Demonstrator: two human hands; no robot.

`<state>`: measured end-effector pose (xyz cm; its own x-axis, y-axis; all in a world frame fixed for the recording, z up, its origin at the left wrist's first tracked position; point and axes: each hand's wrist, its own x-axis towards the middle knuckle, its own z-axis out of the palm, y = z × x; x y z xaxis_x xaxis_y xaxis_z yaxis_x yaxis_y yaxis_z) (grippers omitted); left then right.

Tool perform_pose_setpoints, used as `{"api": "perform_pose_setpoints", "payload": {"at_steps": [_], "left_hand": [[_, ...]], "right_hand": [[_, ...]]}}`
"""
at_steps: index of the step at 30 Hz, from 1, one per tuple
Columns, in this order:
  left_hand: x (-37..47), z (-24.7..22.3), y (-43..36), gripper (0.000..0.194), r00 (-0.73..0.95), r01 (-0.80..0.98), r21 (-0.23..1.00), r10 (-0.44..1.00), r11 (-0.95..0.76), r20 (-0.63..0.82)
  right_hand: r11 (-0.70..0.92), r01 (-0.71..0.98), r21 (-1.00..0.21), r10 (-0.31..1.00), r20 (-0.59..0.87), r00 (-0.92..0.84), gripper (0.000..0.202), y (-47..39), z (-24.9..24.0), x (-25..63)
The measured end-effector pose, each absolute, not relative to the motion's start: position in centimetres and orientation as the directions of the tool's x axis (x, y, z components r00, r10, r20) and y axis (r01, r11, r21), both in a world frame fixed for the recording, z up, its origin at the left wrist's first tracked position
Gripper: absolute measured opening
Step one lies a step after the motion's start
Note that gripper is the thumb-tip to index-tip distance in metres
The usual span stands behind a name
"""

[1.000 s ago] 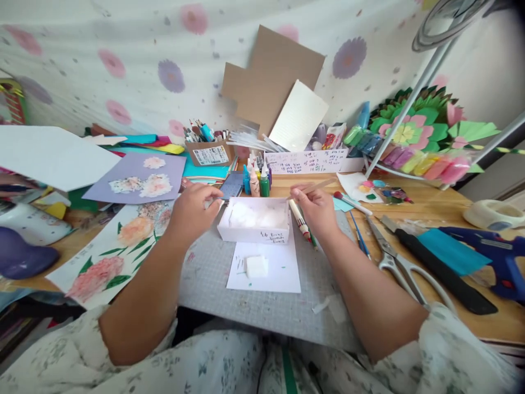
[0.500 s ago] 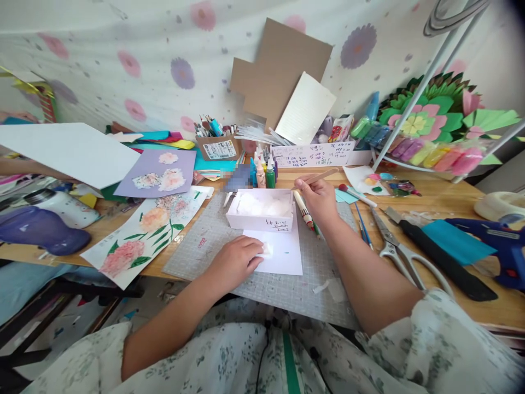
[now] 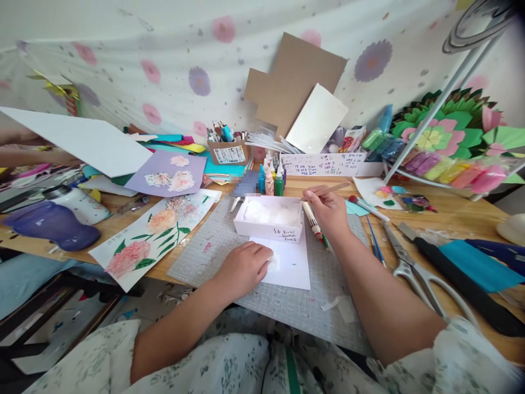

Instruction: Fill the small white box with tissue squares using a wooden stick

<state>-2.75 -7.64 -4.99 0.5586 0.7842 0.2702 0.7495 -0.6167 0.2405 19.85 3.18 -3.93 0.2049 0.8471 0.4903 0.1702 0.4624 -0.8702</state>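
Note:
My right hand (image 3: 328,212) is closed around a flat wooden craft stick (image 3: 334,188), just right of a white box (image 3: 266,229). The box has handwriting on its front and holds white fluffy material (image 3: 268,210). My left hand (image 3: 246,268) rests on the left edge of a white sheet of paper (image 3: 293,271) in front of the box, its fingers bent and pressed together. A small whitish patch (image 3: 274,261) shows at the left fingertips; what they pinch, if anything, is hidden. Paper and box lie on a grey cutting mat (image 3: 205,246).
Scissors (image 3: 410,268), a black-handled knife (image 3: 463,279) and thin brushes (image 3: 375,241) lie to the right. Several paint bottles (image 3: 279,183) stand behind the box. Flower pictures (image 3: 159,230) lie left, near a purple bottle (image 3: 53,224). Another person's arm (image 3: 36,156) shows far left.
The whole view has shifted, so things appear slightly lower and mostly further right. More of the other person's arm shows at the left. Both my hands stay at about the same places by the box.

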Motion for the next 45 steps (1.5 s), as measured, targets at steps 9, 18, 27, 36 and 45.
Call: {"api": "perform_pose_setpoints", "payload": {"at_steps": [9, 18, 27, 36, 45], "left_hand": [[-3.3, -4.7, -7.5, 0.016, 0.446, 0.723, 0.41, 0.828, -0.557, 0.339], [-3.7, -2.6, -7.1, 0.019, 0.228, 0.662, 0.626, 0.907, -0.411, 0.355], [-2.3, -0.4, -5.0, 0.012, 0.124, 0.506, 0.828, 0.97, -0.241, 0.207], [-1.9, 1.8, -2.3, 0.017, 0.323, 0.607, 0.698, 0.921, -0.379, 0.219], [-2.4, 0.6, -2.0, 0.013, 0.432, 0.493, 0.73, 0.862, -0.472, 0.266]], "right_hand": [[0.463, 0.162, -0.871, 0.85, 0.489, 0.197, 0.022, 3.1, -4.1, 19.8], [0.46, 0.115, -0.881, 0.856, 0.474, 0.207, 0.02, 3.0, -4.0, 19.8], [0.509, -0.127, -0.852, 0.861, 0.502, 0.084, 0.026, 0.3, -1.6, 18.1], [0.378, -0.272, -0.885, 0.888, 0.43, -0.165, 0.015, -0.5, -1.5, 17.5], [0.401, -0.131, -0.907, 0.874, 0.422, -0.242, 0.015, -0.8, -1.1, 17.5]]}}
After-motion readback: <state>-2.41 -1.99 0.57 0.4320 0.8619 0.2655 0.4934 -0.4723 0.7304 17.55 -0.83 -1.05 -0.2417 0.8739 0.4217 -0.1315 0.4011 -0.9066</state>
